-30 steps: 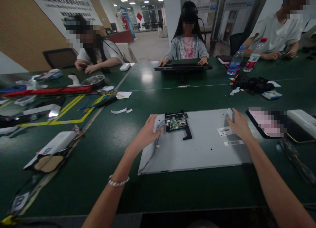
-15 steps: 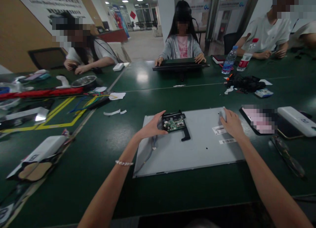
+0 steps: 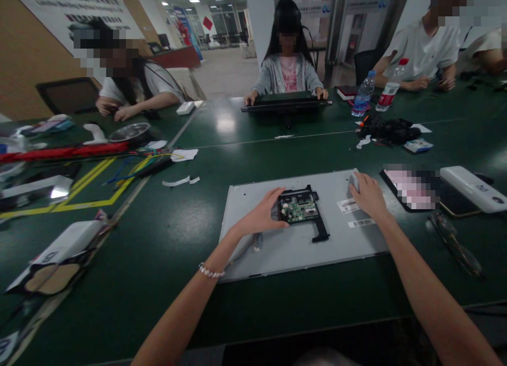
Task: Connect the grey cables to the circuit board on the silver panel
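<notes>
Head view: a grey metal panel [image 3: 301, 244] lies flat on the green table [image 3: 166, 239], straight ahead of the person. Near the panel's middle, toward its far edge, sits a small circuit board [image 3: 300, 209] in a black frame, with a black arm running toward the panel's near side. The left hand [image 3: 263, 217] rests on the panel just left of the board; its fingers [image 3: 277, 194] are curled and a little apart, the tips touching the board's left edge, and the thumb meets the same edge from the near side. Whether they actually pinch the board cannot be told. A thin grey cable [image 3: 245, 252] trails from under this hand toward the panel's near left corner. The right hand [image 3: 368, 197] lies palm down at the panel's far right corner, fingers held together and bent over the edge there, just right of two white barcode labels [image 3: 348, 205].

Left of the panel, well apart and near a seated person, a metal bowl [image 3: 129, 132] stands on the table; its contents cannot be made out. Beyond the panel's right end stand two capped plastic bottles [image 3: 362, 97] side by side.
</notes>
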Demonstrator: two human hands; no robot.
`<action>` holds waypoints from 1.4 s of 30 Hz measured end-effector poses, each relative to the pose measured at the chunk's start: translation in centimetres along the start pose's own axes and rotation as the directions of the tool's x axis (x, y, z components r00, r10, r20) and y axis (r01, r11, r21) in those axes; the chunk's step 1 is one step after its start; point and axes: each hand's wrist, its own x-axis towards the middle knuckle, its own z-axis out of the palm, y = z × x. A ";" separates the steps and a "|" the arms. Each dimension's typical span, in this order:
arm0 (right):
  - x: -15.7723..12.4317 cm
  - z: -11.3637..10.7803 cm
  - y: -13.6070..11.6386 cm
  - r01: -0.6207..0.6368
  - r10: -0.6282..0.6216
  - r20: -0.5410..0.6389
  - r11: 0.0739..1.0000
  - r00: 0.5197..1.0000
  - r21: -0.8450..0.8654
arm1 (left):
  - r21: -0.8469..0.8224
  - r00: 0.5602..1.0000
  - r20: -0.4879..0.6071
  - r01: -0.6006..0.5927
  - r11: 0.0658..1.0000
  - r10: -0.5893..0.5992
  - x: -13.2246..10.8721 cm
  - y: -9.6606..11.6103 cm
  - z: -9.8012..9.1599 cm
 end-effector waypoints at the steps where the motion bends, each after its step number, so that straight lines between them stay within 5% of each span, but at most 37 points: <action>1: 0.0 0.0 0.0 0.004 -0.004 0.001 1.000 1.000 -0.003 | -0.002 1.000 -0.002 0.004 1.000 -0.004 0.0 0.0 0.2; 29: -1.4 -0.9 -1.4 0.101 -0.091 0.059 0.975 0.994 -0.198 | 0.019 0.998 0.034 -0.045 0.999 0.044 -1.1 -0.5 0.2; 32: -1.5 -0.8 -1.4 0.116 -0.108 0.047 0.965 0.993 -0.236 | 0.169 0.997 -0.056 -0.041 0.985 0.051 -1.1 -2.5 -2.1; 34: -1.5 -0.7 -1.5 0.125 -0.115 0.056 0.959 0.992 -0.256 | 0.343 0.971 -0.240 0.074 0.936 0.011 -1.5 -5.1 -5.0; 38: -1.5 -0.8 -1.6 0.142 -0.125 0.077 0.949 0.989 -0.280 | 0.526 0.768 -0.622 0.555 0.644 -0.154 -3.6 -11.2 -12.5; 40: -1.5 -0.7 -1.7 0.146 -0.128 0.078 0.946 0.989 -0.291 | 0.550 0.692 -0.695 0.687 0.476 -0.196 -4.8 -13.4 -15.5; 42: -1.5 -0.6 -1.6 0.146 -0.128 0.080 0.943 0.989 -0.298 | 0.563 0.668 -0.695 0.736 0.377 -0.266 -5.7 -14.6 -17.6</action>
